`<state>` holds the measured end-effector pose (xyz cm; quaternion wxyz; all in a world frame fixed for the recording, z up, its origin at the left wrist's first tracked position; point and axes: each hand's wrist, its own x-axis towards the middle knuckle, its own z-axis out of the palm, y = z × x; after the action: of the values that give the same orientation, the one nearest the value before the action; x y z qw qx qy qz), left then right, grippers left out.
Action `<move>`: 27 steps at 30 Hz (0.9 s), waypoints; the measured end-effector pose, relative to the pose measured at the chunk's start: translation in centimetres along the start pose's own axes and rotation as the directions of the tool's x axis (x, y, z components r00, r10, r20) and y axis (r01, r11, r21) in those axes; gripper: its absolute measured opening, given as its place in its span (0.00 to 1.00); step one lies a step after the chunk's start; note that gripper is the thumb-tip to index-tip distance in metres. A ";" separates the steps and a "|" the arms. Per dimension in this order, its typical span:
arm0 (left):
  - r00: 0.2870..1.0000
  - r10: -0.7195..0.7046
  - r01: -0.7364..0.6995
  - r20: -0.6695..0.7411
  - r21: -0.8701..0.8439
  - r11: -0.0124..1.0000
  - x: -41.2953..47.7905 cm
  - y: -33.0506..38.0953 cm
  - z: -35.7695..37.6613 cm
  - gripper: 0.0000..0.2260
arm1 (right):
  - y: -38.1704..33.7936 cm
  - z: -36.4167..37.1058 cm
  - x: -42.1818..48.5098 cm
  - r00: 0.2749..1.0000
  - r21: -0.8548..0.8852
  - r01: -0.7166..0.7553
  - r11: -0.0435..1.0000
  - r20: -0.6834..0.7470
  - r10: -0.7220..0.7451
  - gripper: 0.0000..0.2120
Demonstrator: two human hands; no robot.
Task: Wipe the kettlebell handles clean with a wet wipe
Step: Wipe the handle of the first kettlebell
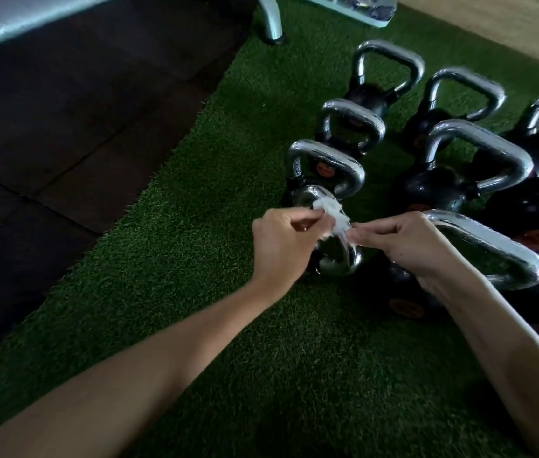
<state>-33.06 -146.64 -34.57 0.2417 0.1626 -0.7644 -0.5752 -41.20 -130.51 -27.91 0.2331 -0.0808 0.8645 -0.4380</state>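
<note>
A small white wet wipe (104,217) is stretched between both hands. My left hand (279,241) pinches its left end and my right hand (406,242) pinches its right end. The wipe hangs just above the chrome handle of the nearest small kettlebell (337,259), whose black body is mostly hidden by my left hand. Several black kettlebells with chrome handles stand in rows on the green turf, among them one (327,166) just behind the wipe and a larger one (492,249) beside my right hand.
Green artificial turf (261,342) covers the floor under my arms. Dark rubber mats (63,127) lie to the left. A pale metal frame leg (271,21) stands at the top, and a wooden floor strip (509,24) runs along the top right.
</note>
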 end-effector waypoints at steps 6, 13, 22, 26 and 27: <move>0.998 -0.063 0.064 0.011 -0.075 0.995 -1.9 -0.4 0.6 0.10 | -0.1 -0.5 0.1 0.999 0.000 -0.039 0.999 0.034 0.039 0.07; 0.996 0.055 -0.051 0.064 -0.057 0.997 -4.3 -0.6 1.2 0.08 | 0.2 -0.9 0.5 0.992 -0.006 -0.108 0.994 0.060 0.108 0.08; 0.977 0.186 -0.190 0.105 0.022 0.982 -4.0 -2.9 0.8 0.09 | -2.6 -2.7 1.8 0.942 -0.336 -0.080 0.938 0.282 0.181 0.08; 0.976 0.200 -0.203 0.083 0.035 0.979 -4.0 -2.9 1.3 0.09 | -5.0 -2.2 3.5 0.927 -0.475 -0.002 0.880 0.328 0.179 0.12; 0.977 0.199 -0.202 0.082 0.035 0.979 -4.1 -2.9 1.4 0.08 | -5.5 -2.0 4.0 0.927 -0.485 -0.007 0.875 0.325 0.187 0.12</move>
<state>-30.54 -144.22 -38.37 0.2646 0.0673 -0.7981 -0.5371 -45.95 -133.77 -23.87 0.3831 -0.1705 0.8903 -0.1778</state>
